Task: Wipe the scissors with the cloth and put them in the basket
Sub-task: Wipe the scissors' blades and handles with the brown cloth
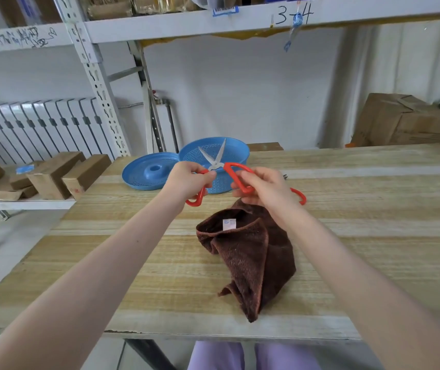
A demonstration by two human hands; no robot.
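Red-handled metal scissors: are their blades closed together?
No, the red-handled metal scissors have blades spread in a V; the left hand and right hand each grip one handle.

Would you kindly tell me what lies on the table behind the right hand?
A red handle loop rests on the table past the right hand, which grips the scissors. The hand covers the rest, so what it belongs to is hidden.
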